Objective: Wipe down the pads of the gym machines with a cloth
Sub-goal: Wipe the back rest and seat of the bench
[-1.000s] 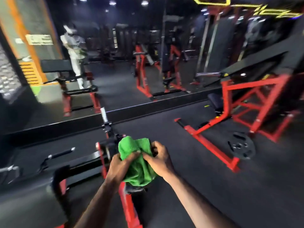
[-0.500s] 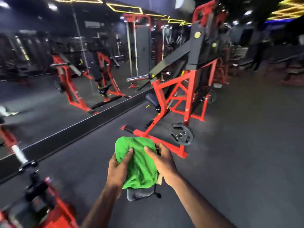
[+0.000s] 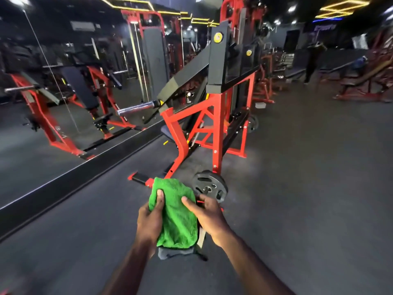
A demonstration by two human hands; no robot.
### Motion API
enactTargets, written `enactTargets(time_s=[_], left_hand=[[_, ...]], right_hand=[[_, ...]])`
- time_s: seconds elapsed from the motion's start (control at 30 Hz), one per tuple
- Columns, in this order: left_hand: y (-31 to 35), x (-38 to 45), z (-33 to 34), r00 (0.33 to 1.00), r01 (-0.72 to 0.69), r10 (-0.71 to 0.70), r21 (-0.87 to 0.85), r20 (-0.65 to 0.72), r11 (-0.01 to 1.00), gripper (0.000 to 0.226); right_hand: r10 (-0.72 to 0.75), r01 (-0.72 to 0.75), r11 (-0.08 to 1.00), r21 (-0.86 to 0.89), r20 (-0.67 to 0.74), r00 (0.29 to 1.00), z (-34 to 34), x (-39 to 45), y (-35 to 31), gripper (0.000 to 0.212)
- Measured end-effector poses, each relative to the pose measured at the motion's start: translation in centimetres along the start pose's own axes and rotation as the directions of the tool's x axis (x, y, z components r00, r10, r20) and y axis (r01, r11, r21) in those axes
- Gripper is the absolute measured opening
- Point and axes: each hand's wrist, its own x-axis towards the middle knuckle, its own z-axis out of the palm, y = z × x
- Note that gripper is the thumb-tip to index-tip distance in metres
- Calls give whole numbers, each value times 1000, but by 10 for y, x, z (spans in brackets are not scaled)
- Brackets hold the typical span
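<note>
Green cloth (image 3: 178,218) gripped, both hands (red machine (image 3: 212,116) ahead).

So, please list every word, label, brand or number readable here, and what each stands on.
No text can be read.
Round yellow stickers on the red machine: too small.
Purple sign on the far wall: blurred.
Weight plate: no legible marking.
Green cloth: no print visible.

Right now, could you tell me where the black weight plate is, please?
In the head view, the black weight plate lies on the floor at the foot of the red machine frame, just beyond the right hand and right of the green cloth.
</note>
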Motion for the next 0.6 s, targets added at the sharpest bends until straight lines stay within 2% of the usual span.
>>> enactTargets(time_s=[0.1, 0.23, 0.37, 0.5, 0.6], left_hand=[[1, 26, 25, 997, 72, -72, -16, 11, 997, 52], [1, 74, 35, 984, 174, -173, 11, -41, 985, 63], [1, 116, 29, 964, 261, -265, -114, -16, 958, 65], [12, 163, 12, 966, 252, -238, -166, 98, 954, 64], [19, 209, -5, 982, 187, -176, -186, 76, 965, 57]], right_hand=[[4, -6, 999, 31, 51, 999, -14, 31, -1, 21], [28, -34, 996, 77, 82, 996, -15, 66, 2, 20], [68, -74, 993, 88, 67, 995, 1, 101, 9, 14], [69, -70, 997, 15, 70, 995, 23, 148, 12, 23], [59, -57, 998, -21, 80, 995, 47, 192, 21, 29]])
